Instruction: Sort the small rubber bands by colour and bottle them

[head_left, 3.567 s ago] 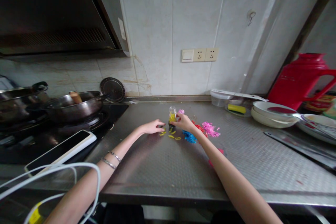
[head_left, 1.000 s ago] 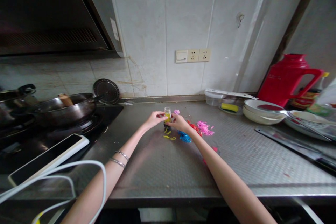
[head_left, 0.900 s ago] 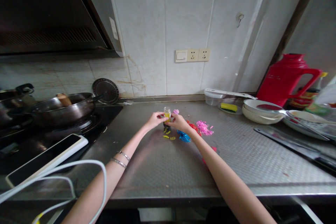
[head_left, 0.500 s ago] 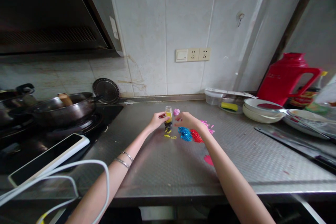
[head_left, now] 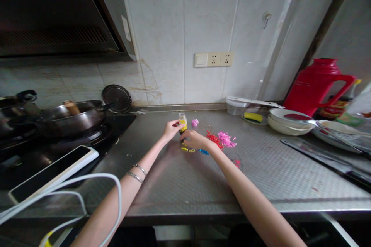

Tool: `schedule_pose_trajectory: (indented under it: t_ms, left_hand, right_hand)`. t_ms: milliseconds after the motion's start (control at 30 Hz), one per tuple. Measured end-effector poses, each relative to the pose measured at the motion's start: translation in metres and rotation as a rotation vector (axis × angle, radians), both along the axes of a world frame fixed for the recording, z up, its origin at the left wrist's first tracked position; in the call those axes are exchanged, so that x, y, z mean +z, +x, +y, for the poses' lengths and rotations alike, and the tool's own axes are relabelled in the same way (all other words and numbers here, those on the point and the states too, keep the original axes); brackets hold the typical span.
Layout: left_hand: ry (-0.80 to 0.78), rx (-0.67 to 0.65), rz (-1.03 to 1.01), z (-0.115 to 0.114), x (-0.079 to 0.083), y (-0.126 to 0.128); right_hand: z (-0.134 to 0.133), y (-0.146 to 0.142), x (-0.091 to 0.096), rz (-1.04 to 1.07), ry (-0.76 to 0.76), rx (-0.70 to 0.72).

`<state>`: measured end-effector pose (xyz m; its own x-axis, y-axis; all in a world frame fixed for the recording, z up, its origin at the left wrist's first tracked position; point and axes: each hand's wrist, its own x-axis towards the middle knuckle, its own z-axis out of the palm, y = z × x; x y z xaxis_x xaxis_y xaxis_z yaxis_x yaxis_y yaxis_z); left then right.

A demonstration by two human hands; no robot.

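A small clear jar [head_left: 182, 120] partly filled with yellow loops stands on the steel counter [head_left: 185, 185]. My left hand [head_left: 171, 128] is closed in a pinch against the jar's left side, at its rim. My right hand [head_left: 194, 140] lies low on the counter just in front of the jar, fingers curled over the few loose yellow loops [head_left: 188, 149]; what it holds is hidden. Blue loops [head_left: 203, 151] peek out beside its wrist. Red loops [head_left: 213, 139] and pink loops [head_left: 226, 139] lie to the right. A small pink lid [head_left: 195, 122] sits behind.
A stove with a wok [head_left: 68, 117] and a pot [head_left: 14, 104] stands at the left. A phone [head_left: 52, 171] and a white cable [head_left: 72, 189] lie near the front left. Bowls [head_left: 290, 121], a sponge [head_left: 253, 117], a red thermos [head_left: 319, 85] and a knife [head_left: 327, 160] crowd the right.
My right hand has left the red and blue piles and come down left onto the yellow loops in front of the jar. My left hand stays at the jar.
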<state>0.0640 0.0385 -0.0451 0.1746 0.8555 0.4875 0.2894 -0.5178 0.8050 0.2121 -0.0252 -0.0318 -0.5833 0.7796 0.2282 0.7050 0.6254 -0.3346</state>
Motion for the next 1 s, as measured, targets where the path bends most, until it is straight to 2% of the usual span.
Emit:
schedule_pose_trajectory:
  t_ms: [300,467,600,767,1000]
  left_hand:
    - [-0.027,0.009,-0.005,0.001,-0.002,-0.003]
    - [-0.035,0.001,0.028,-0.001,-0.004,-0.004]
    - [-0.030,0.022,0.015,0.000,-0.005,-0.005]
    - [-0.055,0.020,-0.001,-0.002,-0.005,-0.007]
    - [-0.054,0.005,-0.001,-0.003,-0.005,-0.007]
  right_hand:
    - [0.014,-0.004,-0.022,0.047,0.025,0.001]
    - [0.015,-0.001,-0.022,0.033,0.017,-0.027]
    - [0.014,0.003,-0.020,0.048,0.053,0.005]
    - [0.013,0.007,-0.018,0.021,-0.054,0.009]
    - [0.011,0.009,-0.014,0.111,-0.195,0.025]
